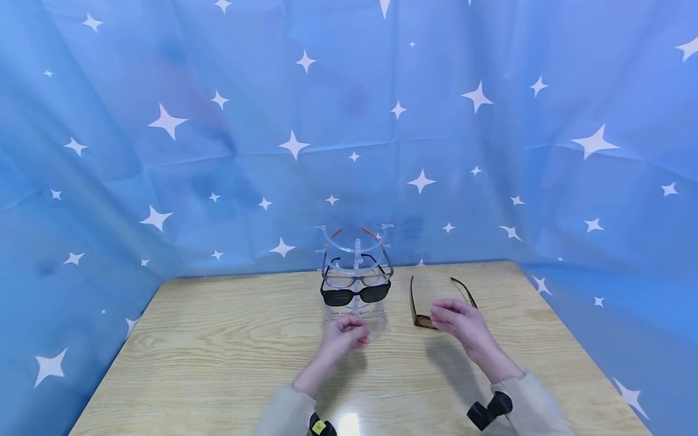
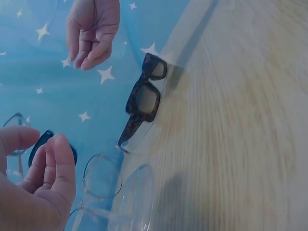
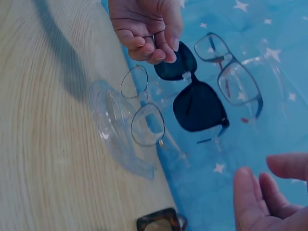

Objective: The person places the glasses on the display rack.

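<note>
My left hand (image 1: 342, 339) hovers in front of a clear eyeglass stand (image 1: 357, 247), its fingers loosely bent around nothing. Three pairs are stacked on that stand: grey-framed glasses (image 3: 240, 82) with orange temple tips, black sunglasses (image 3: 198, 107) below them, and thin wire-rimmed glasses (image 3: 147, 124) lowest. To the right, tortoiseshell sunglasses (image 1: 422, 320) rest on the table with their temples unfolded toward the back. Just over their front hangs my right hand (image 1: 466, 327), hiding one lens in the head view. The left wrist view shows a gap between this hand and the sunglasses (image 2: 153, 108); it holds nothing.
The light wood table (image 1: 229, 351) ends at a blue curtain (image 1: 245, 175) with white stars, which hangs behind and along both sides. The stand's clear curved base (image 3: 107, 122) sits on the table near the back edge. Both wrists wear small black devices (image 1: 489, 410).
</note>
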Demonstrator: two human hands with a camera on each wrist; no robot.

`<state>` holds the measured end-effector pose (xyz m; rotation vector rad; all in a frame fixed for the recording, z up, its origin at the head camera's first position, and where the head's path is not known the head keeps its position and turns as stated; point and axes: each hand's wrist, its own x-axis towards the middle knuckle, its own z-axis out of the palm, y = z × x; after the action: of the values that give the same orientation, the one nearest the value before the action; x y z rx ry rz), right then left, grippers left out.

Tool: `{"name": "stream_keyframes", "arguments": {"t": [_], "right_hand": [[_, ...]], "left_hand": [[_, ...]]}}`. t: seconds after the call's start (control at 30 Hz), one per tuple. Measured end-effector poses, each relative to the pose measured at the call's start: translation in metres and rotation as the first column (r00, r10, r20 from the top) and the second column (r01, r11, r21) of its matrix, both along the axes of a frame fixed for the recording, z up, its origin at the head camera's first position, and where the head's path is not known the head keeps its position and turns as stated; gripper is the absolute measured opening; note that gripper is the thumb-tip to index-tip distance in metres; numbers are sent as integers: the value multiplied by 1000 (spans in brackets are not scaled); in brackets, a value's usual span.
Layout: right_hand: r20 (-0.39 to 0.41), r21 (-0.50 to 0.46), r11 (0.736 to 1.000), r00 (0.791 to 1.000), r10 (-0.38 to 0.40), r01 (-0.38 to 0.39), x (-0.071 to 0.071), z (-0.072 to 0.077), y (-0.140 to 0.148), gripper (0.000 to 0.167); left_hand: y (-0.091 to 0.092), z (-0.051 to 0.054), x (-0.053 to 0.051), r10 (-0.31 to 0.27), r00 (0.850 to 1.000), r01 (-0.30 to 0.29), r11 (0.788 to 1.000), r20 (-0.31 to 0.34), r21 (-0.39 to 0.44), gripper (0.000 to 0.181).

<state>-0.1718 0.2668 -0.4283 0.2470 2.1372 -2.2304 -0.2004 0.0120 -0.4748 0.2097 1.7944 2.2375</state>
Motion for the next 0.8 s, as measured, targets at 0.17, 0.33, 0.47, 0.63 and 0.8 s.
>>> {"name": "stream_keyframes", "arguments": {"t": [0.17, 0.33, 0.47, 0.63, 0.8], "right_hand": [[15, -7, 1000, 1000, -21, 21, 5, -3, 10, 28], [10, -38, 998, 999, -41, 41, 10, -6, 19, 27], [17, -51, 997, 998, -54, 55, 12, -9, 26, 23], [9, -23, 997, 997, -71, 71, 15, -14, 34, 19], [6, 13, 996, 996, -85, 85, 16, -16, 41, 23]], "left_hand": [[13, -3, 3, -39, 999, 39, 999, 0, 9, 26], [26, -8, 4, -73, 997, 73, 997, 1, 7, 29], [37, -8, 7, -97, 995, 97, 995, 0, -19, 28], [51, -10, 10, -104, 994, 103, 993, -16, -60, 27], [64, -15, 8, -92, 996, 92, 993, 3, -74, 27]]}}
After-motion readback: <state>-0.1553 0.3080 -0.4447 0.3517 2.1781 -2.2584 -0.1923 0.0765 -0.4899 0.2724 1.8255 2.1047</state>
